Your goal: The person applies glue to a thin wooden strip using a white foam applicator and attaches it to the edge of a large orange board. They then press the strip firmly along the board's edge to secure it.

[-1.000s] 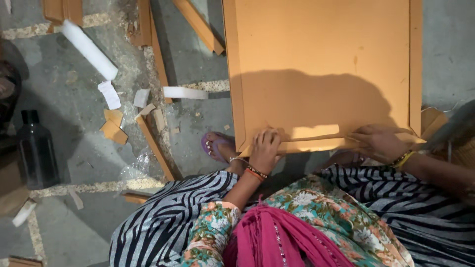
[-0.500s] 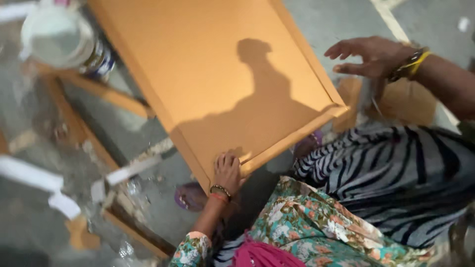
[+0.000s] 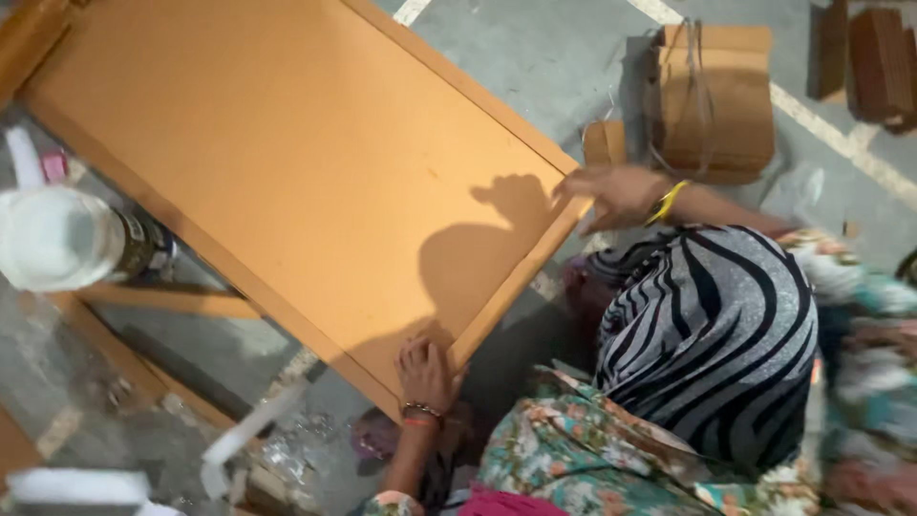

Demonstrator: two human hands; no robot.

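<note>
Down on the grey floor [image 3: 535, 57] I see a large orange board [image 3: 287, 182] with a raised rim, lying flat and running diagonally from the upper left of my view toward the lower middle. My left hand [image 3: 427, 375] rests on the board's near corner, fingers spread flat over the rim, clutching nothing; a beaded bracelet sits at the wrist. My right hand [image 3: 616, 194] touches the board's right corner, fingers curled loosely against the edge strip; I cannot tell whether it truly grips the strip. A yellow bangle circles that wrist.

Beyond the right hand, on the floor near the board's right corner, stands a brown cardboard stack [image 3: 716, 105] tied with string, with a small brown block [image 3: 605, 141] just beside it. Darker brown pieces [image 3: 874, 57] lie well apart at the upper right. At the left edge of my view a white-capped round container [image 3: 67, 239] with a dark label band looms blurred, just beside the board's long left side. Loose wooden strips [image 3: 172, 304] and white scraps [image 3: 253, 435] lie on the floor below it.
</note>
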